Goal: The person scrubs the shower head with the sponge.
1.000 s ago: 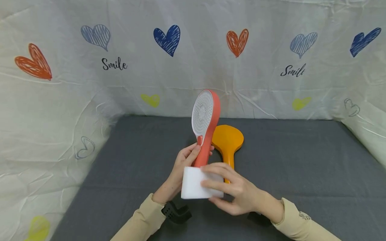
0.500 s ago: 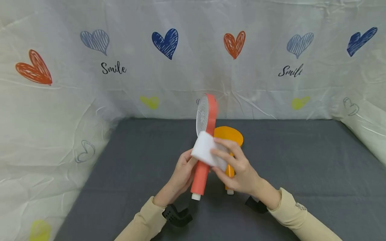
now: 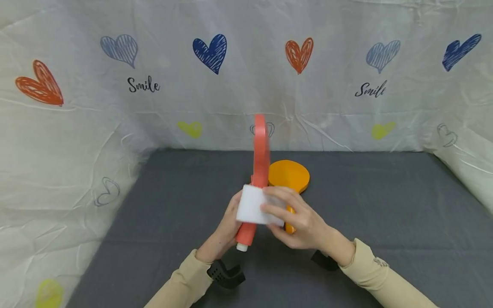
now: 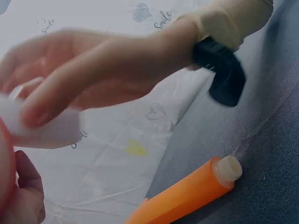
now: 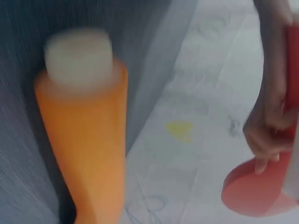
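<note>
In the head view a coral handheld shower head (image 3: 261, 145) is held upright and edge-on, its white end cap pointing down. My left hand (image 3: 227, 226) grips its handle, partly hidden behind a white sponge block (image 3: 249, 206). My right hand (image 3: 304, 220) pinches that sponge against the front of the handle. Fingers of the left hand (image 5: 266, 135) wrap the coral handle in the right wrist view. The left wrist view has the right hand (image 4: 93, 70) blurred, with its thumb on the sponge.
An orange shower head (image 3: 289, 174) lies on the dark grey cloth (image 3: 385, 205) just behind the right hand, its handle (image 4: 187, 191) towards me. A pale sheet with printed hearts (image 3: 246, 85) rises at the back and sides.
The coral shower head has turned from showing its white spray face to edge-on. The sponge has slid up the handle from its lower end, then back down a little.
</note>
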